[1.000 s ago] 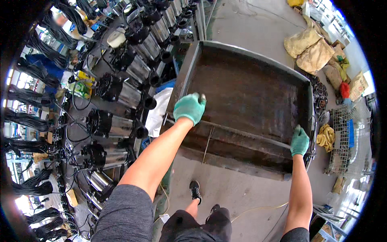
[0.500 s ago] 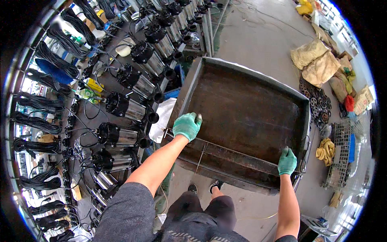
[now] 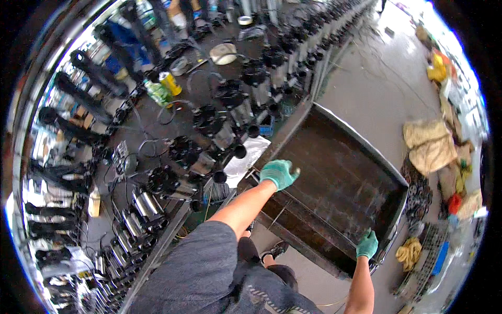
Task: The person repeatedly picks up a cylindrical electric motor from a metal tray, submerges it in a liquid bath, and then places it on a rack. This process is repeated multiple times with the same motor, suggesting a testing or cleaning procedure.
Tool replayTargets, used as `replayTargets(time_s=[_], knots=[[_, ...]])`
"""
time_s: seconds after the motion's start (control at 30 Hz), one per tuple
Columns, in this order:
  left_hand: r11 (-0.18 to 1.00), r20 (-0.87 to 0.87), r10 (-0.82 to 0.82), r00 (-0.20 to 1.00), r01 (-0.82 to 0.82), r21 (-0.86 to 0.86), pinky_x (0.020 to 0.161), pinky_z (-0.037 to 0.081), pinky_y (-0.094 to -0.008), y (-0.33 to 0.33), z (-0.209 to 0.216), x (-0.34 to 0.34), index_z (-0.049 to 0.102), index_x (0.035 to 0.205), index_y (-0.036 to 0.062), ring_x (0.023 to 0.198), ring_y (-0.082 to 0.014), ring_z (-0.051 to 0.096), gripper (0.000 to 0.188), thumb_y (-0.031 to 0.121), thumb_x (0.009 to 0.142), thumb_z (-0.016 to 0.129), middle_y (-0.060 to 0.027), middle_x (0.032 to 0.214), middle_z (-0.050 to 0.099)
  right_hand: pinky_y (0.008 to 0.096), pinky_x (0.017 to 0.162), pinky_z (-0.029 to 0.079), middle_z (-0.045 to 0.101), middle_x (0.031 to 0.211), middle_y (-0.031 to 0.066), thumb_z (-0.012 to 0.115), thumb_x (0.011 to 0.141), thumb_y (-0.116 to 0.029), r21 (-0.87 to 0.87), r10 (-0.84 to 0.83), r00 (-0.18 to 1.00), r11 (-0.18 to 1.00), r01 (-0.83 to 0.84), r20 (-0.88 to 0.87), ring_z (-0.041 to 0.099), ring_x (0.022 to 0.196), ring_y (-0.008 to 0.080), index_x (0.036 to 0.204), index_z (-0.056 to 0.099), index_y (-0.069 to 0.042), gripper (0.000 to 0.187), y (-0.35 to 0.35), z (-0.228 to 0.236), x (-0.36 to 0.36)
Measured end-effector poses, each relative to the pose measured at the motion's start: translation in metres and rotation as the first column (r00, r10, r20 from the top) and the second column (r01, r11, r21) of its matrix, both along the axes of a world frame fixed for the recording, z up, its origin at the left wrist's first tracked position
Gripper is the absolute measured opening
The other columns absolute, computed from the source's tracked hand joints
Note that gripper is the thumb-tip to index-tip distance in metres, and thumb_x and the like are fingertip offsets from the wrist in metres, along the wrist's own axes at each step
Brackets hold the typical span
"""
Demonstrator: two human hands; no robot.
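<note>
The big dark metal tray (image 3: 340, 183) is the largest thing here. It is a wide, flat box with low walls, and it is empty inside. A moment ago it sat straight across in front of the person. Now it looks turned, with one corner pointing up and away and its long side slanting down to the right. The view has swung to the left too, so more of the crowded floor shows. It seems the person is turning with the tray while carrying it.

To the left of the left hand stand rows of dark pump motors (image 3: 209, 125) with black cables. Beyond them lie a green and yellow can (image 3: 170, 82) and a round metal lid (image 3: 223, 53). Just beside the left hand, under the tray's edge, a white sheet (image 3: 243, 159) lies on the floor.

To the right of the right hand sit tan sacks (image 3: 431, 144) on the grey floor (image 3: 366, 78), and lower down a yellow rag (image 3: 409, 252) next to a wire basket (image 3: 429, 251).

The left hand (image 3: 278, 172), in a green glove, is closed over the tray's near left rim, a bit further along it than before. The right hand (image 3: 367, 244), also in a green glove, is wrapped around the near right corner. Both hands hold the tray tight, and it hangs between them above the floor. Below the tray, between the arms, one dark shoe (image 3: 273, 250) shows.
</note>
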State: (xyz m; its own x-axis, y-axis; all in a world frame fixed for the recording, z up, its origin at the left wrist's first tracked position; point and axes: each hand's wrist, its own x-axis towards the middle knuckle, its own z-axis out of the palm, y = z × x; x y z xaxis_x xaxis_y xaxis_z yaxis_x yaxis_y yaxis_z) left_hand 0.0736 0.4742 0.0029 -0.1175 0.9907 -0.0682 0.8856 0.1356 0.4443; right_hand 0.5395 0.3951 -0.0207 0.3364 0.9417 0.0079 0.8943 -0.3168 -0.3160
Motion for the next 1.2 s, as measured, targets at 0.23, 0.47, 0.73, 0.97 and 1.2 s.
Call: replayTargets(time_s=[0.23, 0.47, 0.73, 0.97, 1.2], knots=[[0.849, 0.654, 0.045, 0.755, -0.374, 0.373, 0.085, 0.05, -0.035, -0.053, 0.02, -0.025, 0.063, 0.113, 0.004, 0.089, -0.0214, 0.06, 0.023, 0.024, 0.104, 0.058, -0.0091, 0.097, 0.064, 0.0431, 0.079, 0.05, 0.07, 0.097, 0.0169, 0.051, 0.106, -0.032, 0.213, 0.15, 0.978, 0.97, -0.117, -0.148, 0.063, 0.084, 0.0313, 0.102, 0.065, 0.0, 0.035, -0.009, 0.006, -0.015], [0.431, 0.708, 0.343, 0.617, -0.773, 0.464, 0.08, 0.046, -0.0305, -0.264, 0.156, -0.148, 0.058, 0.107, 0.0073, 0.088, -0.0131, 0.053, 0.012, 0.018, 0.103, 0.059, 0.0, 0.096, 0.058, 0.0318, 0.077, 0.048, 0.065, 0.093, 0.0036, 0.051, 0.109, -0.031, 0.085, -0.004, 0.71, 0.992, 0.09, -0.704, 0.054, 0.083, 0.0151, 0.108, 0.066, 0.001, 0.036, -0.109, -0.005, -0.057], [0.554, 0.882, 0.192, 0.43, -0.789, 0.264, 0.099, 0.046, -0.0331, -0.269, 0.106, -0.298, 0.064, 0.116, 0.0002, 0.109, -0.0196, 0.061, 0.04, 0.038, 0.106, 0.058, -0.0065, 0.118, 0.067, 0.0332, 0.078, 0.05, 0.069, 0.095, 0.0051, 0.053, 0.108, -0.033, -0.046, -0.039, 0.667, 0.999, 0.008, -0.744, 0.056, 0.085, 0.0176, 0.113, 0.067, 0.004, 0.04, -0.133, -0.035, -0.117], [0.74, 0.779, 0.231, 0.583, -0.625, 0.249, 0.075, 0.044, -0.0341, -0.265, 0.136, -0.24, 0.061, 0.087, 0.0088, 0.078, -0.016, 0.054, 0.047, 0.051, 0.104, 0.049, -0.0013, 0.081, 0.059, 0.0277, 0.061, 0.045, 0.067, 0.084, 0.0022, 0.055, 0.107, -0.031, 0.022, 0.102, 0.65, 0.991, -0.13, -0.753, 0.052, 0.067, 0.0093, 0.112, 0.068, 0.001, 0.035, -0.123, 0.002, -0.166], [0.881, 0.878, 0.058, 0.476, -0.437, 0.179, 0.068, 0.043, -0.0305, -0.266, 0.205, -0.085, 0.057, 0.092, 0.0048, 0.073, -0.0132, 0.049, 0.04, 0.041, 0.108, 0.052, -0.0018, 0.077, 0.055, 0.0308, 0.07, 0.053, 0.07, 0.098, 0.007, 0.057, 0.105, -0.025, -0.041, 0.328, 0.583, 0.847, -0.529, -0.744, 0.063, 0.081, 0.0153, 0.131, 0.062, -0.005, 0.033, -0.12, 0.065, -0.249]])
